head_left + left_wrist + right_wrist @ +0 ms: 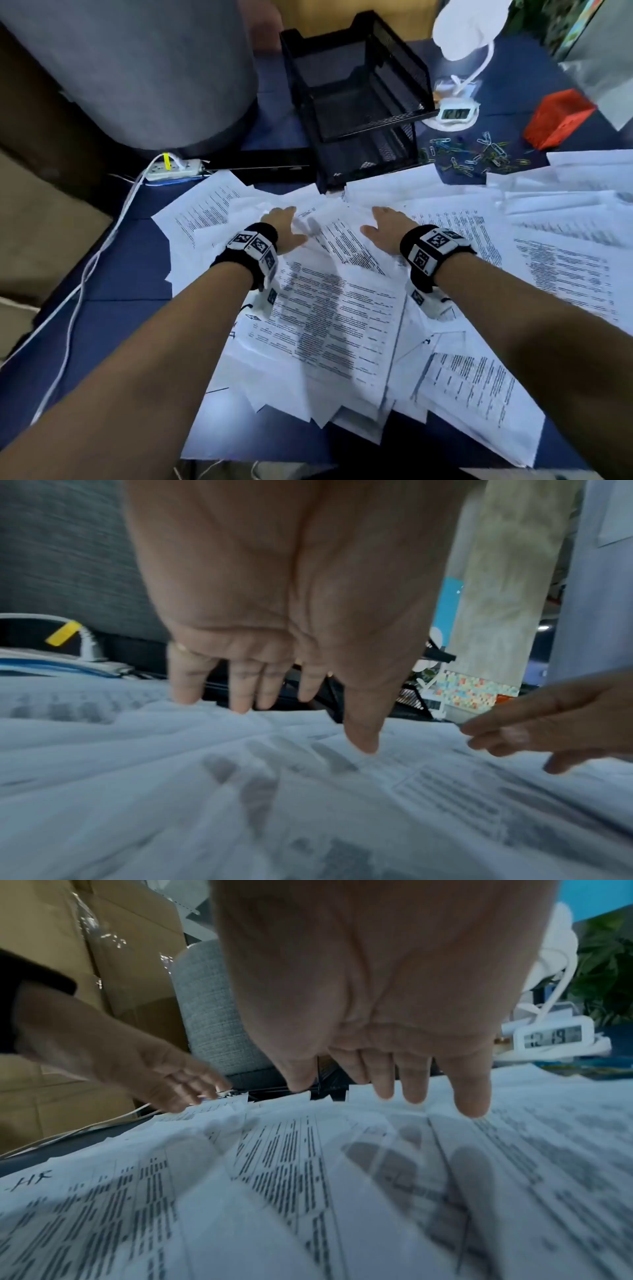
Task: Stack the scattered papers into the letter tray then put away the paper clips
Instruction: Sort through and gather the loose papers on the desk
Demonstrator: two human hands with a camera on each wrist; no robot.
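Printed white papers [342, 308] lie scattered and overlapping across the blue table [120, 308]. A black mesh letter tray [356, 96] with stacked tiers stands just behind them. Coloured paper clips [476, 154] are strewn to the tray's right. My left hand [284, 226] and right hand [383, 226] hover side by side over the far part of the pile, palms down. Both hands have straight, spread fingers [240, 693] [414, 1085] just above the papers [240, 791] [308, 1177], holding nothing. Shadows of the fingers fall on the sheets.
A grey fabric cylinder [137, 68] stands at the back left, with a white power strip [171, 168] and cables beside it. A white lamp with a clock base [455, 113] and a red box [558, 118] sit at the back right.
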